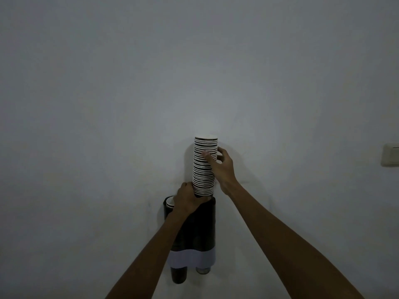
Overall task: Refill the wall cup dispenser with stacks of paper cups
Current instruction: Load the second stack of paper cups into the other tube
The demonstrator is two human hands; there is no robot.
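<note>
A tall stack of paper cups (204, 173), striped black and white, stands upright with its lower end at the mouth of the right tube of the black wall cup dispenser (198, 229). My left hand (186, 201) wraps the base of the stack at the tube's top. My right hand (220, 167) grips the stack higher up, thumb across its front. The left tube shows a white cup rim (170, 201) at its top. A pale band (192, 258) crosses the dispenser's lower part, and cup bottoms (179, 275) stick out beneath.
The dispenser hangs on a plain grey-white wall (108, 104). A pale wall switch plate (390, 154) sits at the right edge of view. The light is dim.
</note>
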